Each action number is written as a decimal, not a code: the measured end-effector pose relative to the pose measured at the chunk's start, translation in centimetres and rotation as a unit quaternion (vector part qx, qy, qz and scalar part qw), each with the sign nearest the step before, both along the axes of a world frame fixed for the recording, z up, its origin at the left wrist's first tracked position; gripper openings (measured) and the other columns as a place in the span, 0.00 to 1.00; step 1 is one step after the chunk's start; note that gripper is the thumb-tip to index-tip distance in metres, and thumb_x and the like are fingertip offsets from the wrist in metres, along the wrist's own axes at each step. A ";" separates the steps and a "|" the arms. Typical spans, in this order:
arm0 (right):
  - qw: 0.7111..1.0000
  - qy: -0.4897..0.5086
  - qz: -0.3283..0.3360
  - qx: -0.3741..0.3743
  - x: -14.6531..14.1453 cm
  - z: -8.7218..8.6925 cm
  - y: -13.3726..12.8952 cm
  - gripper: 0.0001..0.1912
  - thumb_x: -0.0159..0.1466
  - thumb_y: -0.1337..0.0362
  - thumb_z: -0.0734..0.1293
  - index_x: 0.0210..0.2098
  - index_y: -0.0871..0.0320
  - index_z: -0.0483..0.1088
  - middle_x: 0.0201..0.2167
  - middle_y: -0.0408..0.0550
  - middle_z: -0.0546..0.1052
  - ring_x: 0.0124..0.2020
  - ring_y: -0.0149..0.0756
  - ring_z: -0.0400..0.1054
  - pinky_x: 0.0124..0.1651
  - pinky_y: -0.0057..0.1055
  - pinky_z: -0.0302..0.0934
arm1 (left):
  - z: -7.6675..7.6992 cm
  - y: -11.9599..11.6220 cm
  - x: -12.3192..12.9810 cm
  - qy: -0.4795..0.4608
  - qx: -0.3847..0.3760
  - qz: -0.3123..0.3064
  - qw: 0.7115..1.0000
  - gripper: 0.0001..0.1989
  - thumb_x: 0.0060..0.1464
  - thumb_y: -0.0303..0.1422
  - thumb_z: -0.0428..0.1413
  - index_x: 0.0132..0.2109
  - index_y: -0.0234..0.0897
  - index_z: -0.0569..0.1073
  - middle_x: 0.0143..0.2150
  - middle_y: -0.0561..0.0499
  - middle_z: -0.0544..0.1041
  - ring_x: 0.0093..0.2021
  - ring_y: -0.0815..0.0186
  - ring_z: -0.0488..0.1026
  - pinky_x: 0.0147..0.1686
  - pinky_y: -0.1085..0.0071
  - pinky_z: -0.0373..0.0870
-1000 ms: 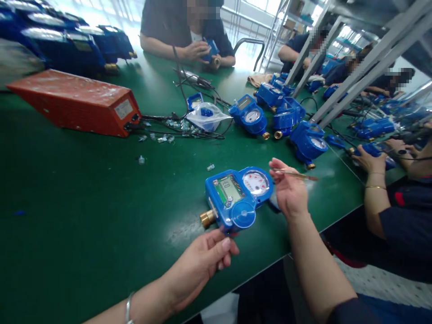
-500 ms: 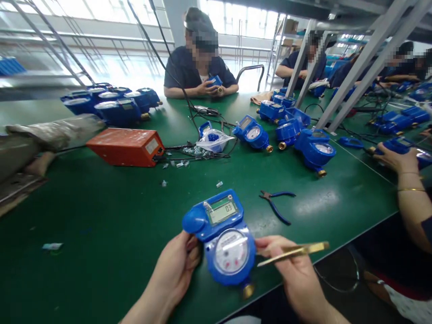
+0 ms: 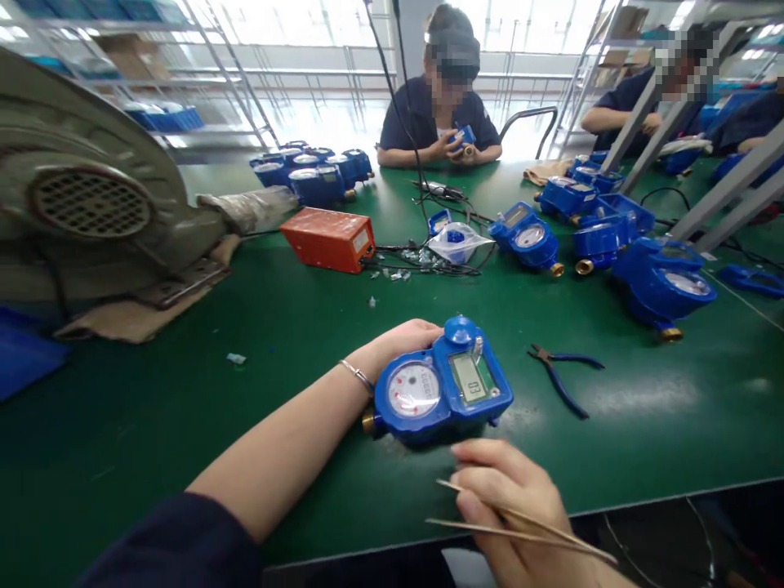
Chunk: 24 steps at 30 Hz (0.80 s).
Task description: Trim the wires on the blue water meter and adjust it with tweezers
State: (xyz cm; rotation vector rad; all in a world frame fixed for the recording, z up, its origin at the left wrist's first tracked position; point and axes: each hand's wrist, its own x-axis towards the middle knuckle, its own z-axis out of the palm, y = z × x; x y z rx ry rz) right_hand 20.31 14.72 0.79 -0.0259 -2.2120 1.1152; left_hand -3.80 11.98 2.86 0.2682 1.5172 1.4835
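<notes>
A blue water meter (image 3: pixel 441 380) sits on the green table in front of me, its round dial on the left and its small digital display on the right. The display reads something like 03. My left hand (image 3: pixel 412 333) reaches round the far side of the meter and grips it there; its fingertips are hidden behind the blue housing. Just below the meter, my right hand (image 3: pixel 514 498) is closed on a pair of brass-coloured tweezers (image 3: pixel 520 535), whose tips are apart and point left. The right fingertips are near the meter's lower edge.
Blue-handled cutting pliers (image 3: pixel 560 380) lie to the right. Behind are an orange box (image 3: pixel 331 238), cables, small clear bits and more blue meters (image 3: pixel 530 237). A large blower (image 3: pixel 91 196) stands at left. Across the table a person (image 3: pixel 444 106) handles another meter.
The meter has been turned clockwise, so its display has gone from the top to the right. My left hand has moved to its far side. The view has swung left.
</notes>
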 end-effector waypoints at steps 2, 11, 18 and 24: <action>0.997 0.011 -0.017 0.077 0.0 1.6 1.7 0.09 0.63 0.71 0.63 0.42 0.60 0.71 0.42 0.52 0.72 0.42 0.35 0.69 0.45 0.31 0.65 | 0.1 -1.0 0.0 0.030 -0.005 0.018 0.999 0.15 0.63 0.40 0.55 0.48 0.31 0.71 0.44 0.48 0.73 0.41 0.60 0.74 0.39 0.63 0.76; 0.988 -0.071 0.076 0.112 -3.8 3.3 4.9 0.05 0.67 0.71 0.64 0.41 0.57 0.69 0.38 0.46 0.73 0.39 0.33 0.64 0.42 0.34 0.59 | 0.6 -10.7 3.3 0.127 0.020 0.145 0.981 0.15 0.54 0.40 0.62 0.28 0.32 0.73 0.18 0.58 0.56 0.19 0.75 0.49 0.18 0.78 0.45; 0.985 -0.100 0.048 0.131 -3.7 2.9 4.7 0.04 0.67 0.69 0.65 0.40 0.55 0.71 0.39 0.44 0.72 0.40 0.33 0.64 0.42 0.34 0.59 | -2.9 -12.1 12.0 -0.341 -0.026 0.016 0.940 0.11 0.47 0.36 0.60 0.26 0.30 0.73 0.19 0.59 0.53 0.17 0.78 0.45 0.18 0.79 0.39; 0.981 -0.135 0.056 0.126 -4.0 3.8 4.8 0.04 0.67 0.70 0.65 0.38 0.55 0.71 0.37 0.43 0.72 0.40 0.33 0.63 0.42 0.34 0.58 | -5.4 -8.0 13.0 -0.419 0.019 0.099 0.902 0.08 0.45 0.26 0.63 0.36 0.29 0.77 0.29 0.50 0.71 0.24 0.76 0.64 0.20 0.84 0.53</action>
